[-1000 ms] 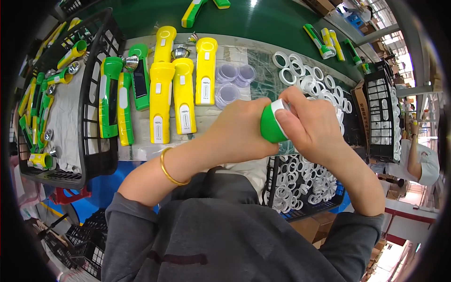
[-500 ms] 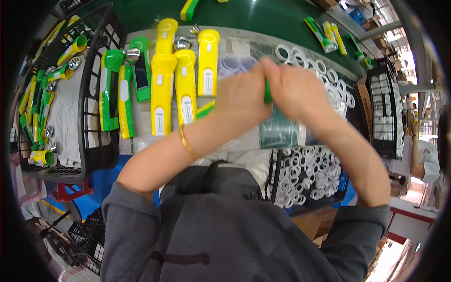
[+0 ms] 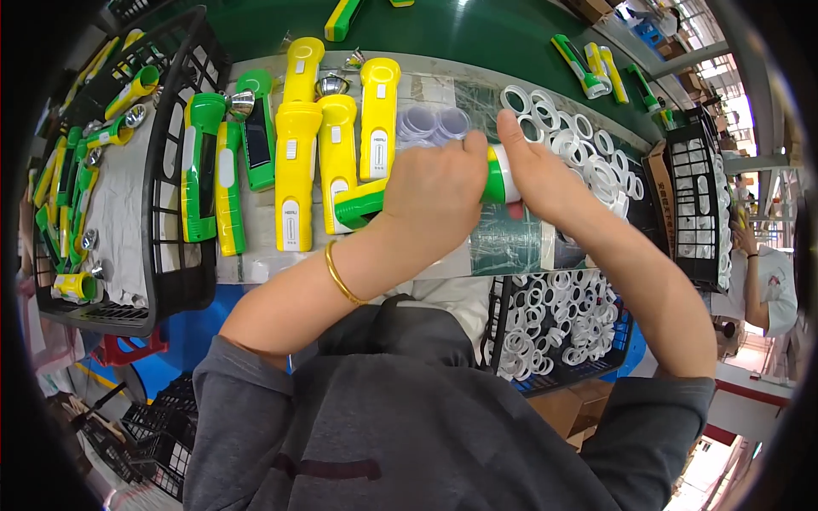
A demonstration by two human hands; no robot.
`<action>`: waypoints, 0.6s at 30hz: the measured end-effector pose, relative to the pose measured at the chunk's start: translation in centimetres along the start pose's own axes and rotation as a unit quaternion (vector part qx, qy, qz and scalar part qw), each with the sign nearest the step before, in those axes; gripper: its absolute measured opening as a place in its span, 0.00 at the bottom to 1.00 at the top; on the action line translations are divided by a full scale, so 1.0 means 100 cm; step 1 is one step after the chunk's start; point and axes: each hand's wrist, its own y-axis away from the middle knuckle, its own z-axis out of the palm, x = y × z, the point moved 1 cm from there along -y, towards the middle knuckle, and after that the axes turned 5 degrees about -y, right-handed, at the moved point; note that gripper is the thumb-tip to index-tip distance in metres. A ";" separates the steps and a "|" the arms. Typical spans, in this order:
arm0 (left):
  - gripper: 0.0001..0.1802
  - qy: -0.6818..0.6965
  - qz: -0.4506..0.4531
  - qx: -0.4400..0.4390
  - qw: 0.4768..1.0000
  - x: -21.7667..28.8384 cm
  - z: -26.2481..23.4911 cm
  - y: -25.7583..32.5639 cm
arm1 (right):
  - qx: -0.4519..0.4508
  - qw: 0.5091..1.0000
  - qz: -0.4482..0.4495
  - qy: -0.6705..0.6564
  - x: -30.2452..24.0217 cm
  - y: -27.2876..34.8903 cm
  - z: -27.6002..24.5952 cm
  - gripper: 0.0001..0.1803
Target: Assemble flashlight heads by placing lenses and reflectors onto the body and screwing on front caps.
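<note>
My left hand point(image 3: 439, 192) is wrapped firmly around the body of a green flashlight point(image 3: 360, 204), held roughly level above the tabletop point(image 3: 507, 247), its tail poking out to the left and its head to the right. My right hand point(image 3: 538, 177) sets its palm against the white ring point(image 3: 507, 175) at the head, thumb raised; from here its other fingers are mostly hidden, so I cannot tell whether they curl or lie flat. If that palm bears off-centre, I judge the ring could sit crooked; a slack left grip could let the body twist. The tail overlaps the nearest of the yellow flashlights point(image 3: 338, 140) on my feed, so a leftward swing could bump it. Just beyond my left knuckles, a careless sweep could topple the stacked clear discs point(image 3: 417, 123). To the right, loosely heaped white rings point(image 3: 603, 177) could scatter if brushed; more fill the black basket point(image 3: 588, 377) below the edge.
</note>
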 end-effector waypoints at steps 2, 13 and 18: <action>0.22 -0.014 0.002 -0.027 1.000 -0.001 0.002 0.006 | -0.236 0.930 0.232 -0.158 -0.006 0.004 -0.013 0.48; 0.17 -0.073 0.041 0.017 0.996 -0.001 0.004 0.007 | -0.026 0.992 0.119 -0.043 -0.001 0.001 0.024 0.42; 0.20 0.043 -0.002 -0.019 0.999 -0.006 -0.008 0.018 | -0.184 0.945 0.163 -0.217 -0.024 0.012 -0.012 0.40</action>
